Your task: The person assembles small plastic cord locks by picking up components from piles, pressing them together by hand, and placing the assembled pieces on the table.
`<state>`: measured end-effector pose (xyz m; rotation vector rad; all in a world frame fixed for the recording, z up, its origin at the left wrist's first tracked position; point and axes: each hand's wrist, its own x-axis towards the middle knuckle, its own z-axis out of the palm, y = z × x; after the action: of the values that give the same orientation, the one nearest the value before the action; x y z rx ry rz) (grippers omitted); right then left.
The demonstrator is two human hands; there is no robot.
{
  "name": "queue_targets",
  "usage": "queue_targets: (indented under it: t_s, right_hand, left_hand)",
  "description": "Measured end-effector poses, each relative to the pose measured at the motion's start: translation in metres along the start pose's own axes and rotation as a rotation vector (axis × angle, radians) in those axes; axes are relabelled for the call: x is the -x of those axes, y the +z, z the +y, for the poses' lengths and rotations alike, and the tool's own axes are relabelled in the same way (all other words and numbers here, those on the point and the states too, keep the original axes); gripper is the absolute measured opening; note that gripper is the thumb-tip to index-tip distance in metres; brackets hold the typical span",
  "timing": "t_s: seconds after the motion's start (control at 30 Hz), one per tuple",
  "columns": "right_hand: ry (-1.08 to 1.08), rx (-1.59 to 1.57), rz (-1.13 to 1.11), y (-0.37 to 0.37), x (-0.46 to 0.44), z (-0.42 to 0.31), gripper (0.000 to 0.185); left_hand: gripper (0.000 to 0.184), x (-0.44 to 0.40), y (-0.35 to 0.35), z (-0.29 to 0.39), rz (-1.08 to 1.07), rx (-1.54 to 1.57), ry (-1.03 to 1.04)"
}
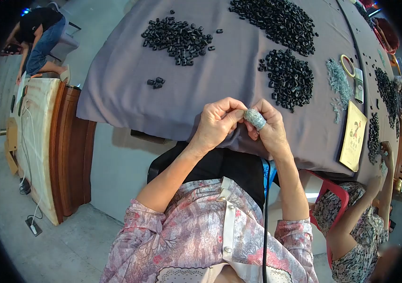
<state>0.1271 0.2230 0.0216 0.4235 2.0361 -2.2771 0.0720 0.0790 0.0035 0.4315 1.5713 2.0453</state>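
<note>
Both of my hands meet above the front edge of the cloth-covered table. My left hand (215, 122) is closed, thumb and forefinger pinched together at my right thumb. My right hand (269, 125) is closed too, its fingers curled in. A grey speckled wrap (255, 119) covers the right thumb. Whatever lies between the fingertips is hidden or too small to make out. Nearest to the right hand is a pile of small black cylindrical parts (288, 80). Farther off to the left lie another pile of black parts (175, 40) and a small cluster of them (155, 83).
A large black pile (276, 21) lies at the back. Small clear pieces (338, 82), a tape roll (347, 65) and a yellow booklet (353, 137) lie to the right on the grey cloth (201, 89). A co-worker (361, 226) sits at right; another person (43, 37) bends at far left.
</note>
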Motion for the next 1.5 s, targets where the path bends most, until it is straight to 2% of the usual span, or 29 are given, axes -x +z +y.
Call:
queue_targets:
  t_s: [0.4,0.5,0.8,1.0,1.1,1.2,1.3,1.5]
  right_hand:
    - [-0.057,0.109,0.029,-0.002,0.004,0.004,0.014]
    - [-0.063,0.052,0.029,0.0,0.002,0.004,0.013]
    - [-0.013,-0.036,-0.095,-0.009,-0.002,0.0,0.01]
    - [0.008,0.073,-0.043,-0.005,0.001,-0.002,0.01]
    - [0.005,0.123,-0.036,-0.007,0.003,-0.001,0.009]
    - [-0.005,0.141,-0.042,-0.009,0.004,-0.001,0.01]
    - [-0.063,0.099,-0.034,-0.007,0.004,0.003,0.012]
    - [-0.098,-0.002,-0.005,0.0,0.005,0.006,0.013]
  left_hand:
    - [0.007,0.003,0.008,0.001,0.045,-0.115,0.135]
    - [0.008,0.002,0.006,0.0,0.045,0.019,0.001]
    - [0.009,-0.002,0.0,0.003,-0.06,0.208,-0.101]
    - [0.007,0.0,0.003,0.003,-0.021,0.046,-0.009]
    - [0.006,0.002,0.006,-0.004,0.011,-0.142,0.142]
    - [0.006,0.002,0.007,-0.003,0.017,-0.205,0.16]
    - [0.006,0.002,0.005,0.002,-0.025,-0.032,0.005]
    - [0.007,0.002,0.004,0.0,-0.002,0.156,-0.037]
